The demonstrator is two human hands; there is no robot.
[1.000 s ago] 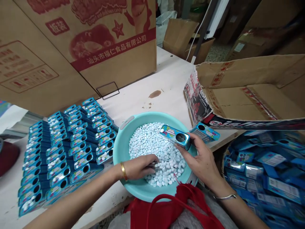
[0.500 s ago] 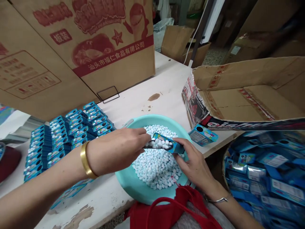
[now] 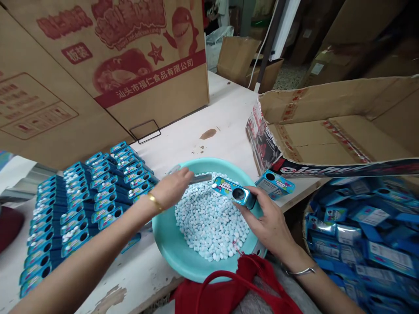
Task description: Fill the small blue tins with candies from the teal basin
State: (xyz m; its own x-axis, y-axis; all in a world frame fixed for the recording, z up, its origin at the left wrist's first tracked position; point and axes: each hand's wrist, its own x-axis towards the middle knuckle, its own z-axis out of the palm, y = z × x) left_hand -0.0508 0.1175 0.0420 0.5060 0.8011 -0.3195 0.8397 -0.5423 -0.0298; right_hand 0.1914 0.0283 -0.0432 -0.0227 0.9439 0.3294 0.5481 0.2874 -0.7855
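A small, glossy blue printed box, oblong, with a dark round opening in its upper face (image 3: 233,190), is held above the right half of a round turquoise plastic basin (image 3: 165,255) full of small, pale blue and white pellets (image 3: 212,224). The right hand (image 3: 266,220) has its fingers closed around the box's right end. The left hand (image 3: 172,187), over the basin's far left rim, appears to grip a narrow grey metal scoop (image 3: 201,178); its fingertips are partly hidden.

The box looks light and fairly stiff, probably thin card or tin, its sheen hinting at a slightly slippery surface and its walls likely to dent if squeezed hard. The long side walls near the opening seem the best place to hold it, keeping the upper face clear.

Its long axis runs from far left to near right, the printed face turned up. The opening lies at the near right end, by the fingers; a white pellet rests on the far left end, just beside the scoop's tip.
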